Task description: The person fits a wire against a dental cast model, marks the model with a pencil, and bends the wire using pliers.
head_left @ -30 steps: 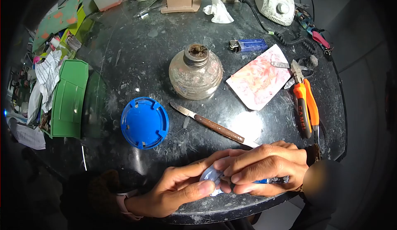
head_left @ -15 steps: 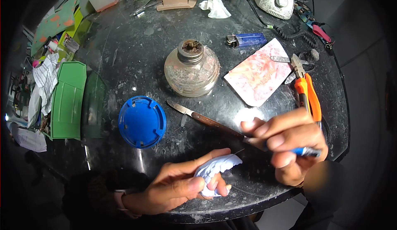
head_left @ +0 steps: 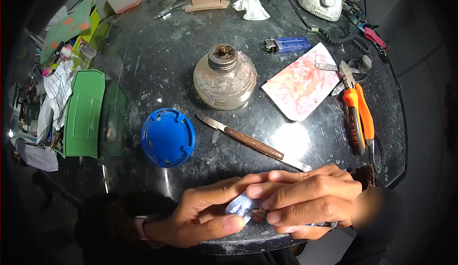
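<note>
In the head view, the person's left hand (head_left: 205,212) is gripping a pale blue piece (head_left: 240,206) at the near edge of the dark table (head_left: 157,65), with the thumb pressing from below and the fingers curving over the top. The right hand (head_left: 315,196) is meeting it there, its fingers closing around a thin tool (head_left: 327,224) whose blue and dark end is poking out under the palm. The fingertips are covering the tool's other end and part of the piece, so one cannot tell exactly where the two are touching.

Just beyond the right hand, a knife (head_left: 255,143) with a wooden handle is lying aslant. A round blue lid (head_left: 168,137) is resting to its left, and a glass jar (head_left: 224,86) with a metal neck is standing behind the knife. Farther right, a pink-stained card (head_left: 303,81) is lying between a blue lighter (head_left: 293,45) and orange-handled pliers (head_left: 354,117). A green bin (head_left: 83,115) is sitting at the left, while a crumpled tissue (head_left: 253,5) is lying near the far edge.
</note>
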Demonstrator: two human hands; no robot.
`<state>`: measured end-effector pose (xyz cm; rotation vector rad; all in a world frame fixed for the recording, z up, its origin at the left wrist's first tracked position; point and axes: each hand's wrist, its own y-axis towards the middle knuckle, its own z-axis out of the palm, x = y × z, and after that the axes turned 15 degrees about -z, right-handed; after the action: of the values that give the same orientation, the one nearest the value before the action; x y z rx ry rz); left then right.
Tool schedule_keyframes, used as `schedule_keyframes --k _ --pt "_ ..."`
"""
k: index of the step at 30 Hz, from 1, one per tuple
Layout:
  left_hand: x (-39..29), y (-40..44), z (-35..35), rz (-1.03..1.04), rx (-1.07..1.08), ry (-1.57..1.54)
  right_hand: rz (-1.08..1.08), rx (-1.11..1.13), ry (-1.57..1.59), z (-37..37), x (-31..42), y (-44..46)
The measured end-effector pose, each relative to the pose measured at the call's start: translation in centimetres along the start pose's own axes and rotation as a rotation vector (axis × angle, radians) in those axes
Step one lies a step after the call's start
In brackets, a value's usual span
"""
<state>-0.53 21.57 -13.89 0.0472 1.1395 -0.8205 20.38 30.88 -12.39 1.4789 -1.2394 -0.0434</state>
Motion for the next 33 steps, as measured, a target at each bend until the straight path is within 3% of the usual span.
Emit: schedule_keyframes --k 14,33 --pt "0.44 -0.03 0.08 0.087 -0.005 -0.011 0.017 0.091 -0.036 0.15 0.33 0.07" --pt "0.49 -0.02 0.27 0.036 0.005 -0.102 0.007 0.095 -0.045 0.05 0.16 0.19"
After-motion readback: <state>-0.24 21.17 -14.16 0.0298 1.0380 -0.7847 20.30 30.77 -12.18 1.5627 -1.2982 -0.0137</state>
